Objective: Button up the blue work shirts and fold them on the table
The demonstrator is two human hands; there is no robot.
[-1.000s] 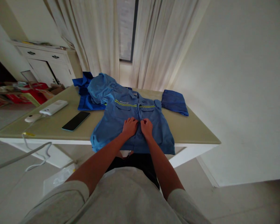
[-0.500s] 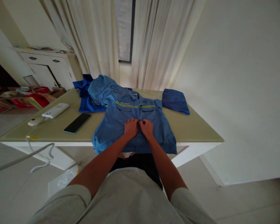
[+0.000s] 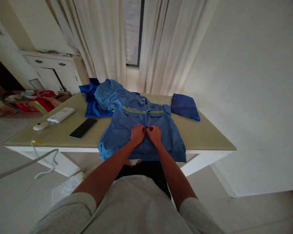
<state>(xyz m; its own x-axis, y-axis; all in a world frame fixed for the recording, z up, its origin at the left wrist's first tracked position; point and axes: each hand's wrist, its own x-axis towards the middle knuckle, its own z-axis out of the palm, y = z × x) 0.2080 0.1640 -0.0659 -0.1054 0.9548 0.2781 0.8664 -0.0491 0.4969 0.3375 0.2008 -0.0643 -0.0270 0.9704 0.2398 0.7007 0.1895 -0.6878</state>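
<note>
At the far left a white cabinet (image 3: 54, 70) with drawers stands against the wall, with red and printed clutter (image 3: 26, 99) on the floor in front of it. On the left end of the pale green worktop (image 3: 207, 135) lie a small white oval device (image 3: 40, 125) with a cable (image 3: 42, 156) that drops over the edge, a white power bank (image 3: 61, 115) just beside it, and then a dark phone (image 3: 83, 128) lying flat, screen up, apart from the clothes. Further along, at the back of the worktop, a deep blue garment (image 3: 92, 104) is bunched up, with a lighter blue one (image 3: 109, 94) heaped on it. In front of these, spread flat with its front up and its collar away from the person, lies the blue work shirt (image 3: 122, 130), a yellow-green stripe running across its chest pockets and its hem hanging a little over the near edge of the worktop. The left hand (image 3: 137, 134) rests on the middle of the shirt front, fingers curled in and pinching the fabric at the button line; the right hand (image 3: 154, 134) sits just beside it, likewise closed narrowly on the cloth, the fingertips of the two all but meeting. Whether a button sits between them is too small to tell. To the right, near the back corner, a folded dark blue piece (image 3: 185, 106) lies by itself, close to the shirt's sleeve. Cream curtains (image 3: 161, 45) hang behind the worktop.
</note>
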